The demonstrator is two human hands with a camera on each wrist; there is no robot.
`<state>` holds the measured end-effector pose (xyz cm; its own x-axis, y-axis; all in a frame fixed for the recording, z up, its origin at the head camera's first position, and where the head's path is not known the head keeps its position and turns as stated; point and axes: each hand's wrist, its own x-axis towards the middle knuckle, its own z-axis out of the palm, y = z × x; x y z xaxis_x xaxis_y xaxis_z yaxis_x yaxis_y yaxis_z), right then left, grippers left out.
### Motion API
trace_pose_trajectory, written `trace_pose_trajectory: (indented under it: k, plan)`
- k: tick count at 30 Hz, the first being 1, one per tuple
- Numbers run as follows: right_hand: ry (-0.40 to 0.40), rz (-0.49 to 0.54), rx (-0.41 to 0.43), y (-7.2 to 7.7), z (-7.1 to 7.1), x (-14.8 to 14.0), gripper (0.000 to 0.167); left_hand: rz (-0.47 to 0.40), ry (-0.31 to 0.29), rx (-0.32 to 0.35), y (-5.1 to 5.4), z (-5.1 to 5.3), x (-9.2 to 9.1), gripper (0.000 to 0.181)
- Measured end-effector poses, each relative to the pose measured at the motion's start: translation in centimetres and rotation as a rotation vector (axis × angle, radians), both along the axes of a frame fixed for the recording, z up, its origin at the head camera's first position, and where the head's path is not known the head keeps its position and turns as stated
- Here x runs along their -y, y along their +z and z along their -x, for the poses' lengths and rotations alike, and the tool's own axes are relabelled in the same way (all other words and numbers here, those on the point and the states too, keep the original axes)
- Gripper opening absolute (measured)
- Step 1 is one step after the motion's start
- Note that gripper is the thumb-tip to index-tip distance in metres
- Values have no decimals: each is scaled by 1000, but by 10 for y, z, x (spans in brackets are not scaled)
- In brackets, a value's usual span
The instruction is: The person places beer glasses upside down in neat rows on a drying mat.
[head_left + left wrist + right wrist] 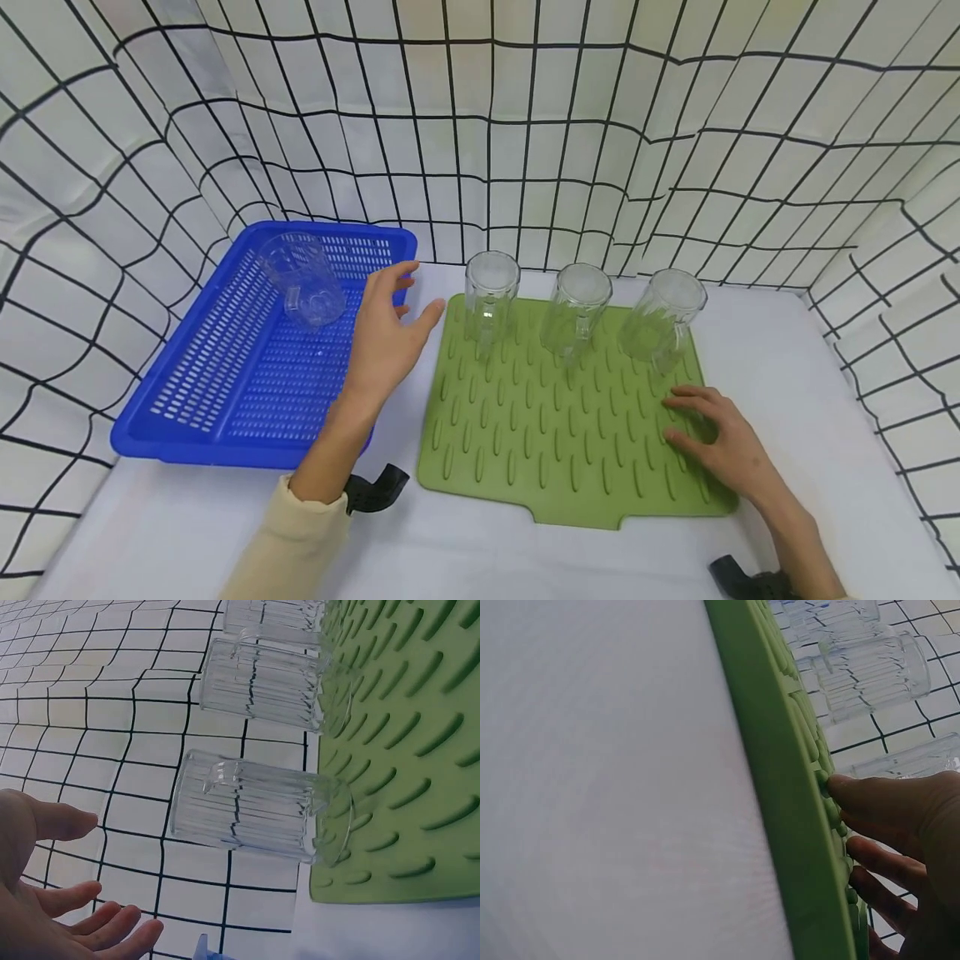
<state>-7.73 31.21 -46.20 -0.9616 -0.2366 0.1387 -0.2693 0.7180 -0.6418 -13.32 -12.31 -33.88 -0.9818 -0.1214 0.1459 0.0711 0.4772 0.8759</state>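
My left hand (pixel 386 337) hovers between the blue basket (pixel 225 457) and the green drying mat (pixel 525 450), its fingers loosely bent around nothing. One clear glass mug (pixel 303 279) lies tilted in the back of the basket. Along the mat's far edge three more glass mugs stand in a row: a left mug (pixel 491 292), a middle mug (pixel 577 312) and a right mug (pixel 662 317). Over the mat's right side is my right hand (pixel 727 442), fingers relaxed and holding nothing. In the right wrist view its fingertips (pixel 840 784) are at the mat's ridges; contact is unclear.
A black wire grid (pixel 487 121) with white cloth behind it encloses the back and both sides. White cloth (pixel 465 550) covers the table in front of the basket and mat. Dark wrist mounts (pixel 375 489) show at both wrists.
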Motion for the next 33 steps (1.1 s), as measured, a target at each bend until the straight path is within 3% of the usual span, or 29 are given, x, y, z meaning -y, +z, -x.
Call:
trace_pose_trajectory:
  k: [11, 21, 33]
  plan:
    - [1, 11, 3, 0, 1, 2, 42, 17, 75, 17, 14, 2, 22, 62]
    - [-6, -6, -8, 0, 0, 1, 42, 30, 117, 11, 18, 7, 33, 63]
    - [-5, -6, -27, -2, -2, 3, 42, 10, 125, -11, 26, 12, 43, 63]
